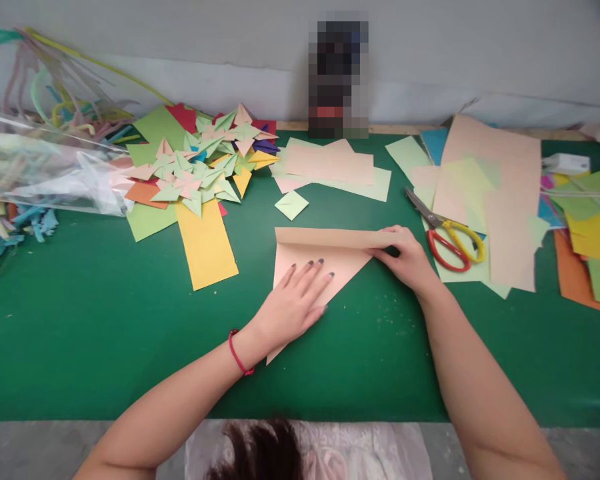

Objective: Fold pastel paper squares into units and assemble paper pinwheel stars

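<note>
A pale peach sheet of paper (291,257) lies in front of me on the green table, with a long strip along its far edge raised or folded over. My left hand (300,293) rests flat on the sheet, fingers stretched out. At the strip's right end, my right hand (403,257) pinches the paper between thumb and fingers. Just beyond the sheet lies a small folded light green square (292,205). To the right of my right hand, scissors (447,233) with red and yellow handles rest on loose paper.
Folded paper stars (200,167) are heaped at the back left, by a yellow paper strip (207,247). A clear plastic bag (55,167) and pipe cleaners (45,87) lie far left. Paper sheets (513,200) cover the right side. A blurred dark object (337,73) stands against the wall.
</note>
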Action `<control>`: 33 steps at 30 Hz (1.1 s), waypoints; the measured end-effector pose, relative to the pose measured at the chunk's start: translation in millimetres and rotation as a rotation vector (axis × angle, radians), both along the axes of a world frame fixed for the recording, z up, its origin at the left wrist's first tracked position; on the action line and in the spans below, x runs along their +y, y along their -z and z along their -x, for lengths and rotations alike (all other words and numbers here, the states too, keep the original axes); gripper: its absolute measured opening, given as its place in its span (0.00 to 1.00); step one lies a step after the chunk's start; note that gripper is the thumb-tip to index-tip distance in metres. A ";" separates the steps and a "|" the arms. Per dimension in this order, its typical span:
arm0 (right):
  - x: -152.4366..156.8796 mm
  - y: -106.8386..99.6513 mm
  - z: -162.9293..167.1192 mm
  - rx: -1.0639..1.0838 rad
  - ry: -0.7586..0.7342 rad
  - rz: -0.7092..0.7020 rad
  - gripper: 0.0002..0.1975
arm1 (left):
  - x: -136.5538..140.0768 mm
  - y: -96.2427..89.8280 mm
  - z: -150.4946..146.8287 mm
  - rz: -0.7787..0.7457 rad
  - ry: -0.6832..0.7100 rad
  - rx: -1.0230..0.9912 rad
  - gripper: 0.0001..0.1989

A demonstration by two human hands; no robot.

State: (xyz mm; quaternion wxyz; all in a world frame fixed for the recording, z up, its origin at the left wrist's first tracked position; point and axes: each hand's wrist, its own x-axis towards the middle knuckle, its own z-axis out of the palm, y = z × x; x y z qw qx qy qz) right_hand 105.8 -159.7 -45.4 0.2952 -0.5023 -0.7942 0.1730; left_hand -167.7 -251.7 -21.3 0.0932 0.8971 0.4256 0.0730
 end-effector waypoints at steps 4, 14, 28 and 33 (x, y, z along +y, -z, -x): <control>-1.6 -3.5 0.6 -0.007 -0.020 0.024 0.09 | -2.9 5.1 -6.4 0.028 0.074 -0.014 0.27; -6.3 -14.1 1.4 0.039 -0.122 0.050 0.08 | -4.3 3.0 -6.0 -0.009 0.056 0.018 0.25; -35.4 -12.2 16.5 0.767 0.532 0.357 0.16 | -8.2 -15.4 -13.1 0.006 -0.526 -0.656 0.15; -48.0 -17.0 43.3 0.999 0.587 0.336 0.19 | 2.4 -10.4 -45.4 0.658 -0.536 -1.196 0.20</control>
